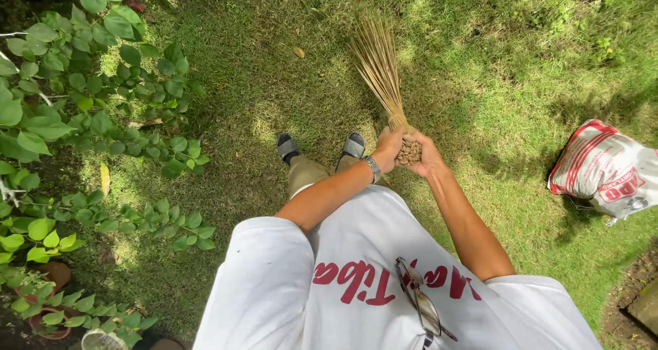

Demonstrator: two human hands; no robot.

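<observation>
Gripping the broom (381, 69) at its bound butt end, we've got both hands wrapped shut around it, left hand (388, 148) and right hand (426, 155) side by side. It's a light bundle of thin stiff sticks, springy at the tips, so hold where it's tied. Its tips fan over the grass (274, 83); a sack (606, 168) lies off right.

Sack (606, 168), leafy shrub (75, 110), grass (274, 83)

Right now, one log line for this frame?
left hand: grips broom top | right hand: grips same bundle end | broom: tips on grass | sack: lying at right
</observation>
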